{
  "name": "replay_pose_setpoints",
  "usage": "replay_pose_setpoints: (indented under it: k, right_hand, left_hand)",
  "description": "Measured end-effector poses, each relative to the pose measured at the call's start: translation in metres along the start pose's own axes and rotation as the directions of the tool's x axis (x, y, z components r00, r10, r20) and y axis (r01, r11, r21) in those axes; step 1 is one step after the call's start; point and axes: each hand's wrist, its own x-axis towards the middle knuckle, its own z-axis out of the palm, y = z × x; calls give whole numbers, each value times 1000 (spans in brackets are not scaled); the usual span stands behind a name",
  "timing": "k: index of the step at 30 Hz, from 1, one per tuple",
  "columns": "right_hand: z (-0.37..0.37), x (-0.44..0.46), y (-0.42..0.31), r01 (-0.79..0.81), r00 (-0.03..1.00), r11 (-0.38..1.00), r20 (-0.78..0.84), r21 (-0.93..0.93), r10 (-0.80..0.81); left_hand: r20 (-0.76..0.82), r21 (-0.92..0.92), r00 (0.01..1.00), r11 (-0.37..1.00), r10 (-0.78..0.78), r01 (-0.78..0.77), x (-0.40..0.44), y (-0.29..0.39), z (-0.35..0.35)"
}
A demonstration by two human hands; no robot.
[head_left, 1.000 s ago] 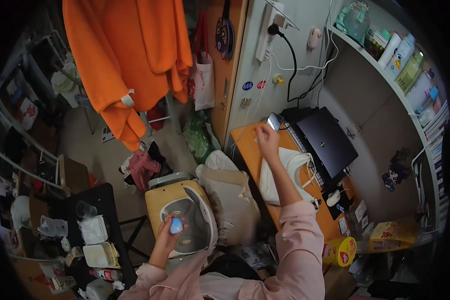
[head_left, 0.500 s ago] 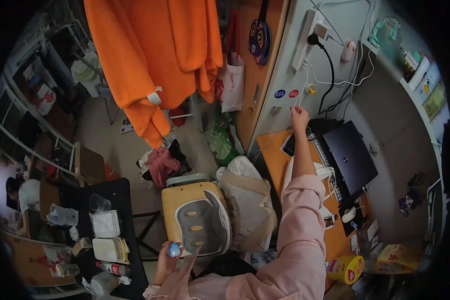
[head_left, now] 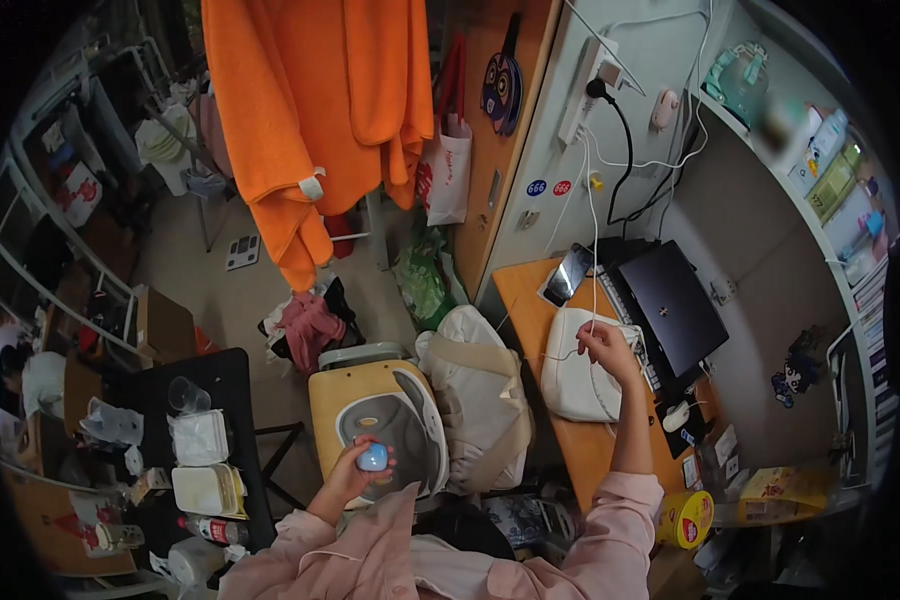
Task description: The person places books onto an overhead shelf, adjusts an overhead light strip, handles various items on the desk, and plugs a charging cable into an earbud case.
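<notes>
In my left hand [head_left: 344,474] sits a small rounded light-blue case [head_left: 373,458], held in the fingers above the seat of the wooden chair [head_left: 330,395]. My right hand [head_left: 612,354] pinches a thin white cable [head_left: 595,270] over the desk [head_left: 525,305]. That cable runs up toward a white power strip [head_left: 588,90] on the cabinet side. Below and beside the right hand lies a white bag [head_left: 570,380]. A phone [head_left: 567,275] rests on the desk farther back, left of an open laptop [head_left: 672,312].
A black side table [head_left: 240,400] at left carries food containers and a bottle [head_left: 213,530]. An orange garment [head_left: 315,110] hangs ahead. Against the chair leans a beige bag [head_left: 480,410]. A yellow tub [head_left: 685,520] stands at the right, and a mouse [head_left: 677,415] lies by the laptop.
My right hand has come down and back from near the power strip, with the cable in its fingers. My left hand has risen forward with the blue case. The view has shifted slightly.
</notes>
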Motion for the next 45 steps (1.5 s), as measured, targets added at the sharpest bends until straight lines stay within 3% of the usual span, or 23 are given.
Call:
replay_pose_setpoints:
  k: [1, 2, 4, 6, 7, 9, 11, 12, 15, 16, 18, 19, 23, 25, 28, 32, 35, 37, 38, 40, 45]
  right_hand:
    - [-2, -18, -25, 8, 999, 993, 31, 114, -12]
    - [-4, -32, -42, 12, 999, 994, 38, 107, -17]
    - [-4, -57, -72, 87, 986, 913, 94, 399, -135]
    - [7, -80, -101, 91, 987, 894, 81, 438, -141]
    - [16, -90, -108, 79, 988, 883, 83, 462, -132]
    - [53, -100, -97, 153, 958, 771, 99, 619, -270]
    - [86, -108, -82, -1, 937, 778, 273, 628, -219]
    - [108, -111, -84, -32, 928, 793, 314, 608, -203]
    - [174, -119, -85, -127, 892, 884, 442, 449, -97]
    - [190, -118, -89, -123, 866, 895, 487, 429, -115]
    - [215, -115, -96, -156, 852, 874, 510, 460, -116]
    - [228, -112, -96, -143, 844, 836, 506, 529, -176]
    - [266, -103, -100, -153, 760, 800, 587, 579, -279]
    - [281, -108, -113, -178, 740, 847, 636, 502, -221]
    - [295, -108, -118, -136, 674, 917, 713, 374, -191]
    - [315, -109, -116, -119, 606, 943, 775, 310, -179]
    - [328, -110, -108, -136, 566, 925, 794, 356, -222]
    - [331, -112, -118, 29, 551, 944, 782, 330, -291]
    - [334, -110, -117, 18, 550, 945, 786, 326, -282]
    - [332, -108, -106, -223, 441, 955, 894, 194, -79]
    - [326, -121, -111, -260, 443, 886, 863, 384, -244]
  left_hand:
    - [-8, 76, 1000, 997, 17, -16, 3, -5, 5]
    - [-17, 151, 999, 988, 34, -31, 4, -10, 10]
    - [43, 150, 996, 986, 73, -78, 4, -18, 21]
    - [97, 140, 984, 977, 147, -159, 3, -23, 33]
    - [205, 162, 969, 972, 137, -172, 2, -24, 39]
    - [362, 163, 923, 966, 129, -198, -2, -27, 48]
    - [457, 168, 884, 966, 102, -198, -12, -22, 58]
    - [426, 133, 887, 958, 176, -254, -16, -18, 61]
    - [550, 292, 821, 887, 151, -358, -22, -13, 52]
    - [527, 267, 825, 881, 205, -390, -23, -11, 42]
    - [477, 401, 763, 663, 437, -631, -33, 5, 32]
    - [367, 319, 820, 769, 439, -554, -48, 16, 26]
    - [165, 290, 818, 765, 552, -575, -93, 55, -3]
    - [146, 293, 712, 657, 687, -695, -108, 64, -20]
    - [83, 299, 655, 608, 751, -735, -131, 69, -31]
    - [57, 302, 606, 565, 793, -768, -142, 61, -31]
    - [69, 294, 634, 591, 770, -751, -137, 51, -29]
    - [124, 370, 665, 588, 736, -719, -136, 48, -25]
    - [116, 369, 672, 596, 732, -713, -135, 49, -23]
    - [169, 319, 689, 623, 705, -715, -134, 49, -19]
    - [210, 316, 681, 610, 702, -726, -130, 50, -3]
